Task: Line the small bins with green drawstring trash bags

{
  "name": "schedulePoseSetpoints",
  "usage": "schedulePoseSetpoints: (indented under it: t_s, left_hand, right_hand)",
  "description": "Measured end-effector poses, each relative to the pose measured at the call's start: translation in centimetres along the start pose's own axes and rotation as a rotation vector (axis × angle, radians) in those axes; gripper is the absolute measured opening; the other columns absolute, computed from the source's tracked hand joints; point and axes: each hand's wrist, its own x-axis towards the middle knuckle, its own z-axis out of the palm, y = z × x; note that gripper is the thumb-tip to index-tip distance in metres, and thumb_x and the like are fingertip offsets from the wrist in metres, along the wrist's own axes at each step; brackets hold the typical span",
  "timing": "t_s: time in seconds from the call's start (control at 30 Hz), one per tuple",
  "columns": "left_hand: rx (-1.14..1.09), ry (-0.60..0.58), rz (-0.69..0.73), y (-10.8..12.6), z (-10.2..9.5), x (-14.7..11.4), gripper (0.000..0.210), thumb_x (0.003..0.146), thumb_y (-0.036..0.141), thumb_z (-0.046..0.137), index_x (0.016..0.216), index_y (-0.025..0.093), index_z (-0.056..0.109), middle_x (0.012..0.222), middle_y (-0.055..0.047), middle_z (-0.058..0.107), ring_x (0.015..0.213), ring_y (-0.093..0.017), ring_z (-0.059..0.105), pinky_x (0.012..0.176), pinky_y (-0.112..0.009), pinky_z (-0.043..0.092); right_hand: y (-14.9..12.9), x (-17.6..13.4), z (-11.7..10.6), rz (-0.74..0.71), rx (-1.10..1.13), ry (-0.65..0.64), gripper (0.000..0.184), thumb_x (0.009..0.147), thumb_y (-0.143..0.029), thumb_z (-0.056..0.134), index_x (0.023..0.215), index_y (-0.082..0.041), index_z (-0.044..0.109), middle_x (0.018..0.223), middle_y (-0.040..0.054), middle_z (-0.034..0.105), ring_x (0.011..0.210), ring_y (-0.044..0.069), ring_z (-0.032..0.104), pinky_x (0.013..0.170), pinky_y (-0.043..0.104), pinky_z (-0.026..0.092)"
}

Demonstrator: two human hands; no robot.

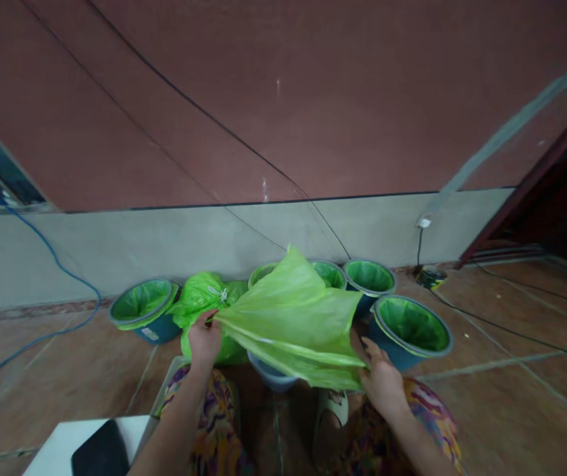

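A bright green plastic bag is stretched out in the air between my two hands. My left hand is closed on its gathered left end. At its lower right corner, my right hand grips the edge between thumb and fingers. Beneath the bag a pale bucket shows only in part; its top is hidden. Just behind my left hand sits a knotted green bag tied with white string.
Lined buckets stand around: one at left, one at right, another by the wall. A white box with a black flat object is at lower left. A blue hose and a black cable cross the floor.
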Motion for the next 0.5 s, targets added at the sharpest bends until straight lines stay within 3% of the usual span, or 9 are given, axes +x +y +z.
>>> schedulePoseSetpoints:
  t_s: [0.1, 0.2, 0.27, 0.4, 0.5]
  left_hand:
    - [-0.045, -0.042, -0.017, -0.3, 0.3, 0.5, 0.036, 0.072, 0.027, 0.047, 0.095, 0.013, 0.072, 0.083, -0.009, 0.074, 0.073, -0.021, 0.068, 0.07, -0.031, 0.053]
    - [-0.065, -0.117, -0.024, -1.2, 0.6, 0.6, 0.03, 0.069, 0.027, 0.052, 0.088, 0.017, 0.073, 0.082, -0.006, 0.074, 0.074, -0.02, 0.068, 0.072, -0.03, 0.053]
    - [-0.072, -0.184, -0.036, -2.1, 0.7, 0.8, 0.028, 0.068, 0.025, 0.055, 0.087, 0.018, 0.073, 0.081, -0.005, 0.074, 0.073, -0.02, 0.068, 0.07, -0.03, 0.053]
    - [0.017, -0.358, -0.023, -3.3, 0.3, 1.3, 0.032, 0.066, 0.021, 0.056, 0.093, 0.014, 0.072, 0.076, -0.004, 0.072, 0.065, -0.018, 0.066, 0.065, -0.029, 0.053]
    - [0.216, -0.41, 0.126, -3.4, -0.4, 1.4, 0.031, 0.064, 0.013, 0.054, 0.088, 0.014, 0.073, 0.083, -0.007, 0.072, 0.073, -0.019, 0.067, 0.074, -0.029, 0.053]
  right_hand:
    - [-1.0, -0.9, 0.3, -0.126, 0.031, -0.1, 0.048, 0.077, -0.014, 0.048, 0.124, -0.02, 0.055, 0.115, 0.01, 0.061, 0.1, 0.022, 0.064, 0.087, 0.035, 0.049]
    - [-1.7, -2.0, 0.9, -0.197, 0.073, -0.259, 0.025, 0.083, -0.02, 0.046, 0.097, -0.022, 0.066, 0.1, 0.0062, 0.065, 0.094, 0.021, 0.064, 0.085, 0.034, 0.049]
    - [-1.8, -2.5, 1.4, -0.184, 0.111, -0.321, 0.018, 0.081, -0.022, 0.048, 0.08, -0.022, 0.066, 0.092, 0.0044, 0.065, 0.087, 0.02, 0.065, 0.08, 0.033, 0.049]
    - [-1.5, -2.2, 1.8, 0.027, 0.365, -0.361, 0.01, 0.07, -0.03, 0.061, 0.069, -0.021, 0.064, 0.073, 0.0009, 0.064, 0.067, 0.019, 0.062, 0.066, 0.03, 0.05]
    - [-0.9, -1.1, 0.8, 0.277, 0.749, -0.232, 0.018, 0.061, -0.035, 0.069, 0.069, -0.02, 0.061, 0.063, -0.0003, 0.062, 0.058, 0.018, 0.06, 0.057, 0.029, 0.049]
